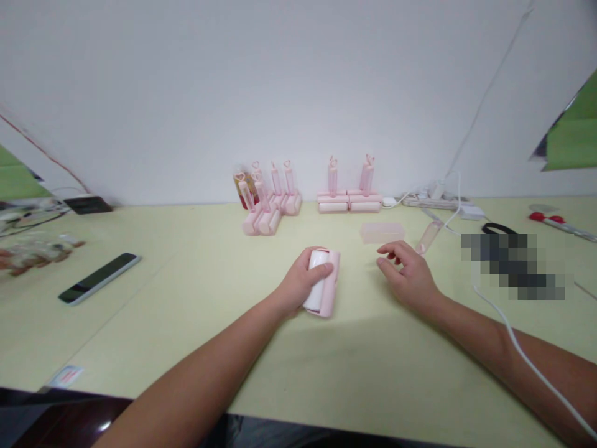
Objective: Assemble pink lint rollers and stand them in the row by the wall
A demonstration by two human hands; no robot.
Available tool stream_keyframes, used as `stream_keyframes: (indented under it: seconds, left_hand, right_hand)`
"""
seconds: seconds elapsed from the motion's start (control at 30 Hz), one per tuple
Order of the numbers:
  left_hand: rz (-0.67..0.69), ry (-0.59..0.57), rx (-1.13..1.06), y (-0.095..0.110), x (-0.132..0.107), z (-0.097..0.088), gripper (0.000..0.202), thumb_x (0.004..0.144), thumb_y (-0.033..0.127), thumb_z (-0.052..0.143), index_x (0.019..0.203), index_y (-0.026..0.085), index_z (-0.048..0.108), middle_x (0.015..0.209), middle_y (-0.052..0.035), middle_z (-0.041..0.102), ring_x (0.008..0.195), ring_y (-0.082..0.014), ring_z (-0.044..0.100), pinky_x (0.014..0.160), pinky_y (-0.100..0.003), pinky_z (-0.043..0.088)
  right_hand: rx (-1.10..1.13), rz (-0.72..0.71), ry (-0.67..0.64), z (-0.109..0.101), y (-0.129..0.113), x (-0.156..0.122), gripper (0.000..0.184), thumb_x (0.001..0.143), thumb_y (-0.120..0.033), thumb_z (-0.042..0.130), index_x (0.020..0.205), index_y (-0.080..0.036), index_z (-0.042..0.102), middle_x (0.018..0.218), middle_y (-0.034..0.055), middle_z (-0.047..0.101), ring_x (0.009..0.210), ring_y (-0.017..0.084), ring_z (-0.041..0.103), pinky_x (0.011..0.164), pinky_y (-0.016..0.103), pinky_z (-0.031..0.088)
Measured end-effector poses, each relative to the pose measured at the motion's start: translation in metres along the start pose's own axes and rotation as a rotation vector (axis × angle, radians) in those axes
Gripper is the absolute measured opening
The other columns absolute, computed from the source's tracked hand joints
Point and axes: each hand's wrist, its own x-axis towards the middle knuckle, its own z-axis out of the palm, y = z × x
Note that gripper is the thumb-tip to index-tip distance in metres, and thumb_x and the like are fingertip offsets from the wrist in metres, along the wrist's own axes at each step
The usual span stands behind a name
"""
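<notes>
My left hand (pixel 308 279) grips a pink lint roller (pixel 330 292) with a white roll, its thumb lying across the front. The roller is tilted in the hand, near the middle of the table. To its right, my right hand (pixel 409 274) hovers with thumb and fingers apart, holding nothing. Just beyond that hand lies a translucent pink cover (pixel 382 233). A pale pink, partly clear piece (pixel 429 236), perhaps a handle, rests beside the right hand.
Several pink lint rollers with upright heart-topped handles (pixel 275 205) stand at the back, and more (pixel 349 202) by the wall. A phone (pixel 100 278) lies left. A power strip (pixel 431 200) and white cable (pixel 508 323) run along the right. Red-handled tools (pixel 548 218) lie far right.
</notes>
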Motion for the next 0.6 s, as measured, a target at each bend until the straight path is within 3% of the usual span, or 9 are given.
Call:
stream_keyframes:
  seconds: [0.1, 0.17, 0.27, 0.33, 0.47, 0.6]
  left_hand:
    - [0.068, 0.123, 0.267, -0.007, 0.004, -0.003, 0.062, 0.071, 0.037, 0.077, 0.124, 0.021, 0.048, 0.083, 0.0016, 0.059, 0.069, -0.0138, 0.055, 0.062, -0.023, 0.044]
    - [0.053, 0.164, 0.33, -0.011, 0.007, -0.006, 0.058, 0.074, 0.037, 0.074, 0.123, 0.021, 0.049, 0.085, 0.0002, 0.059, 0.073, -0.0153, 0.056, 0.062, -0.024, 0.044]
    - [0.037, 0.209, 0.364, -0.015, 0.01, -0.008, 0.055, 0.076, 0.039, 0.072, 0.122, 0.021, 0.049, 0.091, -0.0023, 0.061, 0.077, -0.017, 0.058, 0.064, -0.025, 0.045]
    - [0.042, 0.219, 0.373, -0.016, 0.011, -0.01, 0.055, 0.075, 0.041, 0.072, 0.122, 0.022, 0.05, 0.094, -0.0032, 0.061, 0.079, -0.0176, 0.058, 0.065, -0.025, 0.046]
    - [0.022, 0.219, 0.339, -0.015, 0.011, -0.009, 0.056, 0.075, 0.041, 0.072, 0.122, 0.021, 0.05, 0.095, -0.0039, 0.061, 0.079, -0.0183, 0.059, 0.065, -0.026, 0.046]
    - [0.015, 0.212, 0.324, -0.013, 0.011, -0.007, 0.053, 0.074, 0.04, 0.072, 0.119, 0.02, 0.052, 0.094, -0.0041, 0.062, 0.077, -0.018, 0.058, 0.064, -0.026, 0.046]
  right_hand:
    - [-0.059, -0.05, 0.175, -0.007, 0.004, 0.006, 0.018, 0.084, -0.026, 0.057, 0.101, -0.021, 0.063, 0.107, 0.0097, 0.059, 0.103, 0.028, 0.056, 0.087, 0.047, 0.046]
    - [-0.115, -0.082, 0.312, -0.016, 0.012, 0.012, 0.03, 0.081, -0.027, 0.06, 0.11, -0.021, 0.06, 0.119, 0.0117, 0.055, 0.115, 0.031, 0.051, 0.092, 0.051, 0.044]
    - [-0.206, -0.053, 0.463, -0.033, 0.034, 0.022, 0.053, 0.077, -0.029, 0.063, 0.127, -0.02, 0.049, 0.131, 0.0138, 0.048, 0.116, 0.032, 0.049, 0.092, 0.051, 0.044]
    - [-0.244, 0.04, 0.546, -0.042, 0.054, 0.03, 0.064, 0.075, -0.031, 0.064, 0.134, -0.019, 0.042, 0.132, 0.0152, 0.047, 0.113, 0.031, 0.051, 0.093, 0.05, 0.043]
    - [-0.164, 0.386, 0.497, -0.046, 0.091, 0.038, 0.069, 0.074, -0.04, 0.066, 0.133, -0.017, 0.04, 0.13, 0.0168, 0.051, 0.102, 0.028, 0.057, 0.083, 0.042, 0.047]
    - [-0.094, 0.503, 0.421, -0.037, 0.107, 0.035, 0.057, 0.076, -0.047, 0.061, 0.122, -0.016, 0.049, 0.115, 0.0155, 0.061, 0.086, 0.024, 0.061, 0.075, 0.039, 0.048]
